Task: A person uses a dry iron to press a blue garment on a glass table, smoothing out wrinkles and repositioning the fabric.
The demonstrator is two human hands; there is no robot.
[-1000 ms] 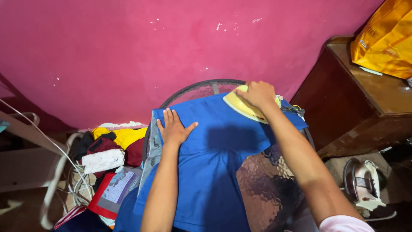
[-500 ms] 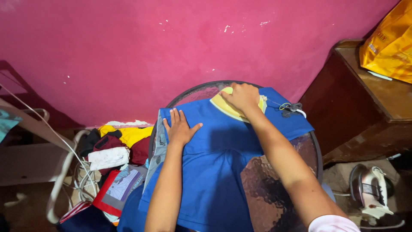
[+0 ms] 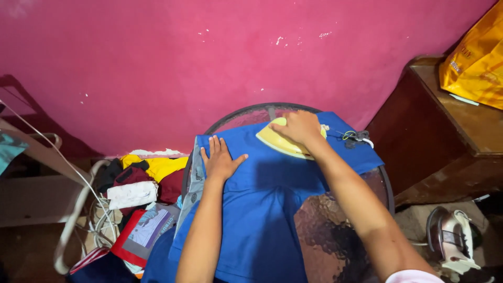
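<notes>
A blue shirt (image 3: 262, 204) with a yellow collar (image 3: 280, 144) lies spread over a round glass table (image 3: 335, 230). My left hand (image 3: 220, 157) rests flat on the shirt's left shoulder, fingers apart. My right hand (image 3: 296, 128) presses down on the yellow collar at the far edge of the table. A small bunch of keys (image 3: 356, 137) lies on the shirt just right of my right hand.
A pink wall (image 3: 209, 63) stands right behind the table. A heap of clothes (image 3: 141, 178) and white cables (image 3: 78, 183) lie on the floor at left. A brown wooden cabinet (image 3: 450, 141) with a yellow bag (image 3: 474, 63) stands at right, with a clothes iron (image 3: 450, 236) on the floor below.
The view has shifted, so the table and shirt sit lower in the frame. My right hand has slid slightly left along the collar. My left hand stays flat on the shirt.
</notes>
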